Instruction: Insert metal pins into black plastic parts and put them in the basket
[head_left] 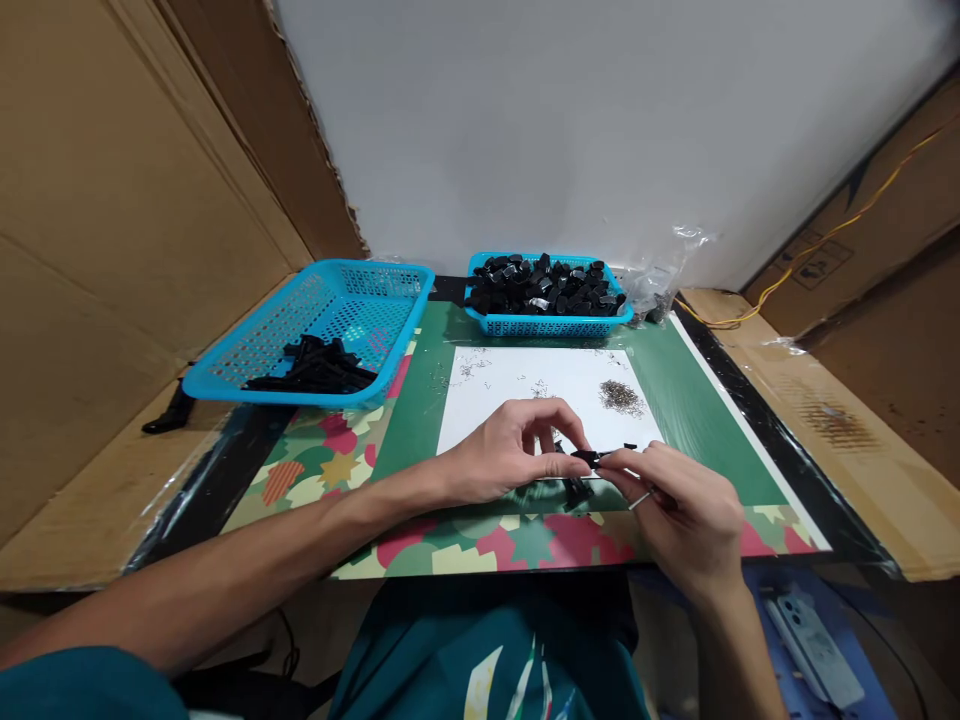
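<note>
My left hand (517, 450) pinches one end of a small black part (588, 458) between thumb and fingertips, at the near edge of a white sheet (510, 400). The fingertips of my right hand (675, 495) close on the same part from the right. Under the hands more black pieces (576, 492) lie on the green mat. Beyond them, a pile of tiny metal bits (619, 396) rests on the sheet's right side, with others scattered at its left and middle. What exactly sits between my fingertips is too small to make out.
A blue basket (315, 400) at the left holds long black parts. Another blue basket (551, 326) at the back is full of black pieces, beside a clear plastic bag (664, 280). Cardboard walls flank the table. A phone (816, 648) lies low at the right.
</note>
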